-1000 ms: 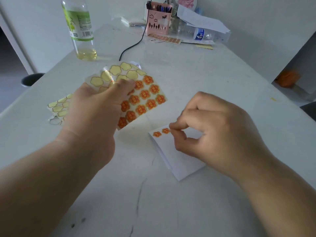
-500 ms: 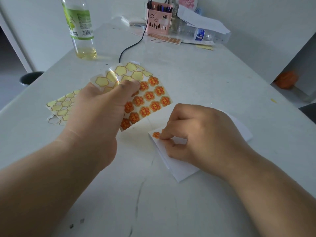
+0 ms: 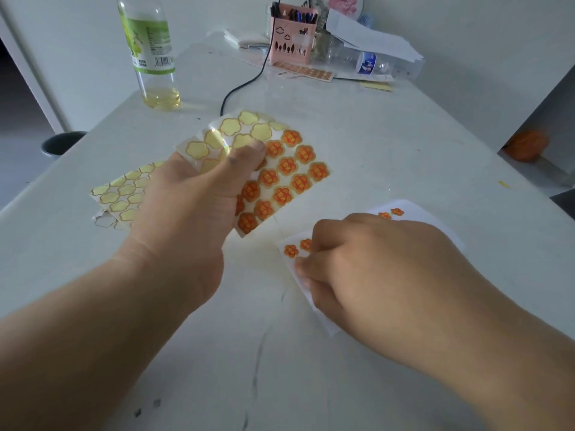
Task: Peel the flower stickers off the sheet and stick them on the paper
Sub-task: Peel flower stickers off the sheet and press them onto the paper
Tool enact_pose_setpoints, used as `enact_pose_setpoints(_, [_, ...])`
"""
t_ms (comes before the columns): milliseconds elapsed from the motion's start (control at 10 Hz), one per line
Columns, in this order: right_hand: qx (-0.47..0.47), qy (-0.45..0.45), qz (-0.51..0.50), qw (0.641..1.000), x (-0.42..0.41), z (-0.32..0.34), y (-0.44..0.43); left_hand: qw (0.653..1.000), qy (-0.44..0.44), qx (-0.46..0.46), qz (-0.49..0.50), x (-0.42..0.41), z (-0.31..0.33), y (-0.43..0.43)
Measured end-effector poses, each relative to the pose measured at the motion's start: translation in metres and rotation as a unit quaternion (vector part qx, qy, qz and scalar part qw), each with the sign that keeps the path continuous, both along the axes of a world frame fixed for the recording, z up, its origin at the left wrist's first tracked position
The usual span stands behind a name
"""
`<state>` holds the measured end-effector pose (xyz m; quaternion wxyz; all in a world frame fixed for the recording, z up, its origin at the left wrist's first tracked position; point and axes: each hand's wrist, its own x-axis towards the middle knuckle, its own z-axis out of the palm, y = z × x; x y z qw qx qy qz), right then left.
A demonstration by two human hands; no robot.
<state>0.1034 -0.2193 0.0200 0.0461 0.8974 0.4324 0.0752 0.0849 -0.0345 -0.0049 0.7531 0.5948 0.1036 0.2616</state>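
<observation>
My left hand (image 3: pixel 193 206) holds a sticker sheet (image 3: pixel 289 169) above the table, thumb on top. Its near part carries several orange flower stickers; its far part shows pale yellow empty flower shapes. A white paper (image 3: pixel 417 209) lies on the table at the right. My right hand (image 3: pixel 367 269) rests on it with fingers curled, fingertips pressing near its left edge. Two orange flower stickers (image 3: pixel 297 247) sit at the paper's near left corner, two more (image 3: pixel 391 213) at its far edge. Whether a sticker lies under the fingertips is hidden.
A used sticker sheet (image 3: pixel 121 194) lies left, behind my left hand. At the back stand a bottle of yellowish liquid (image 3: pixel 152 54), a pink pen holder (image 3: pixel 292 38), a black cable (image 3: pixel 245 85), another sticker strip (image 3: pixel 305 71), papers (image 3: pixel 370 35). A dark bin (image 3: pixel 60 144) sits beyond the left edge.
My right hand has moved down and toward the paper's left edge, now lying flat on it. The head view shifted, so two stickers at the paper's far edge show.
</observation>
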Motion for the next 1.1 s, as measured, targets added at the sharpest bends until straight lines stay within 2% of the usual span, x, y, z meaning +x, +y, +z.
enact_pose_setpoints(100, [-0.040, -0.001, -0.021, 0.999, -0.006, 0.001, 0.003, 1.000, -0.003, 0.001, -0.016, 0.003, 0.004, 0.001])
enact_pose_setpoints(200, [0.005, -0.005, -0.023, 1.000, -0.005, 0.000, 0.008, 0.999, 0.018, 0.014, -0.024, 0.004, 0.001, -0.001])
enact_pose_setpoints(300, [0.019, 0.019, -0.013, 1.000, 0.000, 0.002, 0.008, 0.997, 0.059, -0.043, -0.028, 0.006, 0.001, -0.002])
enact_pose_setpoints(400, [-0.003, -0.018, -0.009, 1.000, -0.005, -0.001, 0.003, 0.994, 0.076, -0.075, -0.012, 0.009, -0.001, 0.000])
enact_pose_setpoints(500, [-0.005, -0.023, -0.017, 1.000, -0.012, -0.004, 0.006, 0.993, 0.092, -0.074, -0.001, 0.009, -0.003, 0.002])
enact_pose_setpoints(700, [0.047, 0.042, -0.046, 0.997, 0.002, -0.009, 0.006, 0.996, 0.085, -0.036, 0.002, 0.009, 0.002, -0.002])
enact_pose_setpoints(800, [0.134, 0.088, -0.089, 0.983, 0.008, -0.013, 0.003, 0.996, 0.082, -0.030, -0.001, 0.009, 0.004, -0.006])
enact_pose_setpoints(900, [0.281, 0.104, -0.153, 0.942, 0.017, -0.014, -0.005, 0.996, 0.080, -0.036, 0.007, 0.010, 0.003, -0.006])
enact_pose_setpoints(1000, [0.375, 0.068, -0.219, 0.898, 0.027, -0.004, -0.020, 0.995, 0.060, -0.080, -0.015, 0.010, 0.000, -0.005])
enact_pose_setpoints(1100, [0.468, -0.082, -0.127, 0.871, 0.026, 0.007, -0.028, 0.992, 0.062, -0.087, -0.064, 0.009, -0.004, -0.007])
